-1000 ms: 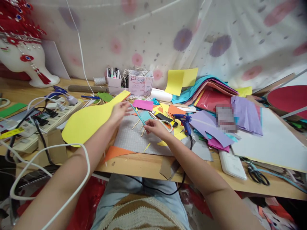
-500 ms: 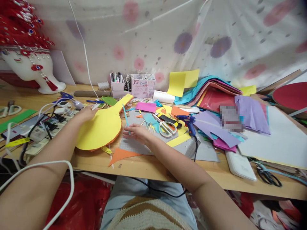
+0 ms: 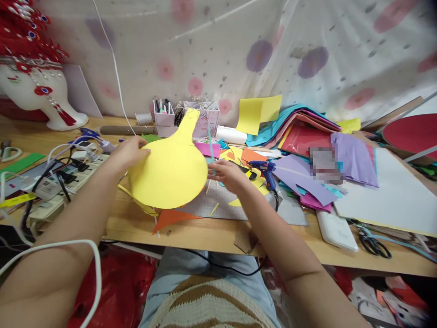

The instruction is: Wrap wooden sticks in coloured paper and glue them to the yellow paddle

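Observation:
My left hand (image 3: 128,152) grips the left edge of a large yellow paddle-shaped paper cutout (image 3: 170,168) and holds it up above the table, its narrow neck pointing toward the far wall. My right hand (image 3: 229,174) is closed on a thin light-blue stick (image 3: 210,145) that stands nearly upright, right at the cutout's right edge. Under both lies a grey cutting mat (image 3: 218,205) strewn with paper scraps and small wooden sticks.
An orange triangle scrap (image 3: 170,217) lies at the table's front edge. A blue glue gun (image 3: 264,171) and a heap of coloured paper (image 3: 307,141) are at right, black scissors (image 3: 372,242) far right. Power strip with cables (image 3: 58,182) at left; pen boxes (image 3: 164,114) at back.
My left hand lifted the yellow cutout off the table and turned it, the neck now pointing away. My right hand moved right and up with the blue stick, now nearly vertical.

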Action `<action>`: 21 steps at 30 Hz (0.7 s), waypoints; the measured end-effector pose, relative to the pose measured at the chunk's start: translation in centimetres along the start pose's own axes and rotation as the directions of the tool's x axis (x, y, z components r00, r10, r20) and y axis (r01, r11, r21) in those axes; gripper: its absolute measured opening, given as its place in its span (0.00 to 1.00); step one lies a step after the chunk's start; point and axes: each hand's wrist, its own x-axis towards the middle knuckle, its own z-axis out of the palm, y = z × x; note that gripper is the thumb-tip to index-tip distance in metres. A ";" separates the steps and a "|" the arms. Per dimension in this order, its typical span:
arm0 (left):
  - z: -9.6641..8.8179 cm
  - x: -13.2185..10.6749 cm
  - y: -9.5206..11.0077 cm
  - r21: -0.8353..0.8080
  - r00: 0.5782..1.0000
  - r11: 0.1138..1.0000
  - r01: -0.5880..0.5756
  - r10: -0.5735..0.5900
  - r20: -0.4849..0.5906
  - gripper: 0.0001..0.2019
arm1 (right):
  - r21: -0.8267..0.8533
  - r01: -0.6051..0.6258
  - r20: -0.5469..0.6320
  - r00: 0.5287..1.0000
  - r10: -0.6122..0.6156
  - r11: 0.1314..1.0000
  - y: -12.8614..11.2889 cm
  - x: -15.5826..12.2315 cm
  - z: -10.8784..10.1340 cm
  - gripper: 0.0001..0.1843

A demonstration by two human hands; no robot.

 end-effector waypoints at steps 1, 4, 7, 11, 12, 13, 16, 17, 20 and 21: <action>0.9 -0.3 0.7 0.024 0.999 0.999 -0.040 0.039 0.029 0.13 | -0.020 0.008 -0.012 1.000 -0.008 1.000 -1.0 -0.2 -1.4 0.10; 4.7 -1.2 2.4 -0.093 0.998 0.994 -0.049 0.053 0.043 0.10 | -0.111 0.050 -0.049 0.997 -0.056 0.993 -2.9 -0.3 -5.0 0.10; 8.8 -2.3 3.3 -0.277 0.999 0.961 0.005 0.010 0.051 0.09 | -0.341 0.051 -0.123 0.988 -0.098 0.939 -3.0 0.5 -7.3 0.09; 12.5 -3.3 2.8 -0.476 0.998 0.878 0.049 -0.028 0.050 0.12 | -0.706 0.043 -0.106 0.980 -0.166 0.707 -1.4 1.6 -8.8 0.09; 13.0 -3.4 2.6 -0.530 0.998 0.846 0.060 -0.046 0.039 0.12 | -0.780 0.076 -0.072 0.975 -0.210 0.621 -1.1 1.7 -8.9 0.08; 13.3 -3.4 2.4 -0.574 0.998 0.816 0.067 -0.059 0.034 0.12 | -0.842 0.127 -0.018 0.965 -0.263 0.524 -0.9 1.6 -8.9 0.06; 13.6 -3.4 1.9 -0.629 0.996 0.773 0.085 -0.083 0.032 0.12 | -0.915 0.338 0.247 0.902 -0.354 0.221 -0.4 1.1 -8.2 0.03; 13.4 -3.5 2.0 -0.622 0.996 0.779 0.083 -0.086 0.025 0.11 | -0.910 0.393 0.326 0.876 -0.356 0.134 -0.2 0.9 -7.8 0.02; 12.2 -4.3 2.8 -0.523 0.992 0.851 -0.031 -0.038 -0.122 0.10 | -0.890 0.455 0.433 0.816 -0.383 -0.036 0.5 0.7 -7.0 0.02; 11.7 -4.7 3.3 -0.449 0.976 0.884 -0.131 0.035 -0.215 0.09 | -0.887 0.457 0.443 0.804 -0.397 -0.065 0.8 0.7 -6.8 0.02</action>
